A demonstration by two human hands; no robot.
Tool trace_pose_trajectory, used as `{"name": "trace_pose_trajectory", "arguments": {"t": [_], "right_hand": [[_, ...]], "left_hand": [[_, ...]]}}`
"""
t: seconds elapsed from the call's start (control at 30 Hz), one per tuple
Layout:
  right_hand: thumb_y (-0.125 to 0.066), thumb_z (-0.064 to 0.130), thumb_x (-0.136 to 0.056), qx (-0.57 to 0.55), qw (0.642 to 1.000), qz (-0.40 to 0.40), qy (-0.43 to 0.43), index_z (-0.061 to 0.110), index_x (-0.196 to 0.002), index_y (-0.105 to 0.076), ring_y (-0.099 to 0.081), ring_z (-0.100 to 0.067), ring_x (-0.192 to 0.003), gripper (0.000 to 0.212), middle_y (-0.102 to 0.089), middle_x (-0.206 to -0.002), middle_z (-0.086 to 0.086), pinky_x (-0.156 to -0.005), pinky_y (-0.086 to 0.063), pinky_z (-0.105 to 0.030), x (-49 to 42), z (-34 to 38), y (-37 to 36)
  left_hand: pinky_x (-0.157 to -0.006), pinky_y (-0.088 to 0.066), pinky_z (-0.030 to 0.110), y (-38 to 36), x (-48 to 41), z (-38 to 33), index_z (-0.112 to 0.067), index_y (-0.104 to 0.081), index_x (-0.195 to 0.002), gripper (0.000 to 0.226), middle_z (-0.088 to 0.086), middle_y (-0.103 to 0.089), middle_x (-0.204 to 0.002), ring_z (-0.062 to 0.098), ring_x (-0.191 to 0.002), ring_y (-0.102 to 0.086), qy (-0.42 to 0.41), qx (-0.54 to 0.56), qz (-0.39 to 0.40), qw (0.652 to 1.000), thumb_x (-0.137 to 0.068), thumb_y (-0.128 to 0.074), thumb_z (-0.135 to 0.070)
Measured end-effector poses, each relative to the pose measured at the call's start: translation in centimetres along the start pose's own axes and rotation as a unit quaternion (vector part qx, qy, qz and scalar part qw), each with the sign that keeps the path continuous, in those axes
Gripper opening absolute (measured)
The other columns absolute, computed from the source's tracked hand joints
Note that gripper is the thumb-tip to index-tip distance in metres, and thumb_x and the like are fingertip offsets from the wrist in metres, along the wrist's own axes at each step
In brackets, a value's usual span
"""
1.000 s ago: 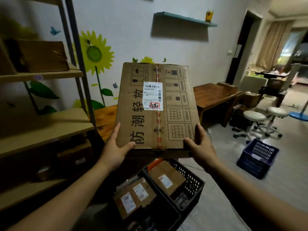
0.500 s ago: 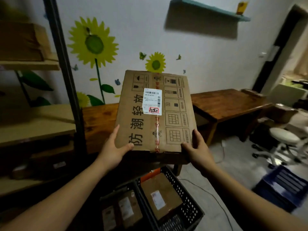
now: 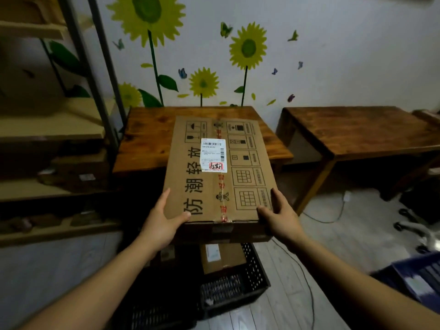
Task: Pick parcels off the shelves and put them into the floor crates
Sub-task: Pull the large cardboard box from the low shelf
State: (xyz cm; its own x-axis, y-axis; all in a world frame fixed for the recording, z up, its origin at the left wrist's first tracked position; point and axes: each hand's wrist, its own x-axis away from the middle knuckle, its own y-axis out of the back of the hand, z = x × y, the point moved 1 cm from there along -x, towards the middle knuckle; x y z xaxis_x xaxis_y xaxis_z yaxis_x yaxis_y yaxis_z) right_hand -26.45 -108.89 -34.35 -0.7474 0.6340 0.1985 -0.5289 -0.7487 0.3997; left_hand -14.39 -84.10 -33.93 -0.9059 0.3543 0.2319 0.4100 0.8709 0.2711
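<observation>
Biggest thing in view is the metal shelving rack (image 3: 54, 129) on the left, with some dim parcels on its lower boards that I can't really count. Next come two wooden tables (image 3: 357, 129) against the wall, which has four sunflower decals (image 3: 247, 46) on it. Both arms are stretched straight out, holding one flat cardboard box (image 3: 185, 167) up in the air, in front of the left table and right above two black floor crates (image 3: 238, 289). The left hand (image 3: 162, 225) clamps the near left corner with the thumb lying on top and the fingers running up the side. The right hand (image 3: 282, 217) does the same on the near right corner. There's a blue crate (image 3: 414, 279) off to the right, and one smaller parcel (image 3: 221, 257) already sitting in the right black crate. The box top reads 防潮轻放 in big black characters, next to a column of handling symbols, with red-printed tape down the seam. The one white shipping label (image 3: 213, 155) has a barcode and a red stamp, too small to read.
</observation>
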Motion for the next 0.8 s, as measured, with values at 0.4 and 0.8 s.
{"name": "trace_pose_trajectory", "arguments": {"t": [0.4,0.8], "right_hand": [[-0.057,0.029,-0.093,0.059,0.991,0.103,-0.057,0.038,-0.149,-0.022,-0.060,-0.011,-0.109,0.066,-0.058,-0.123,0.013,-0.092,-0.055,-0.040,-2.4,-13.7,2.2],[-0.052,0.035,-0.094,0.155,0.967,0.187,-0.077,0.037,-0.151,-0.017,-0.060,-0.018,-0.113,0.066,-0.056,-0.133,0.003,-0.095,-0.052,-0.042,-15.1,-35.2,-1.2]], "left_hand": [[-0.074,-0.049,0.034,-9.7,2.9,8.6,-0.035,-0.014,-0.148,0.083,-0.004,-0.045,-0.135,0.015,-0.110,-0.045,0.126,0.007,-0.017,0.992,-0.085,-0.067,-0.021],[-0.104,-0.038,0.047,-24.0,-5.4,27.2,-0.029,-0.019,-0.148,0.082,0.002,-0.040,-0.144,0.024,-0.129,-0.041,0.226,0.015,-0.042,0.973,-0.084,-0.067,-0.016]]}}
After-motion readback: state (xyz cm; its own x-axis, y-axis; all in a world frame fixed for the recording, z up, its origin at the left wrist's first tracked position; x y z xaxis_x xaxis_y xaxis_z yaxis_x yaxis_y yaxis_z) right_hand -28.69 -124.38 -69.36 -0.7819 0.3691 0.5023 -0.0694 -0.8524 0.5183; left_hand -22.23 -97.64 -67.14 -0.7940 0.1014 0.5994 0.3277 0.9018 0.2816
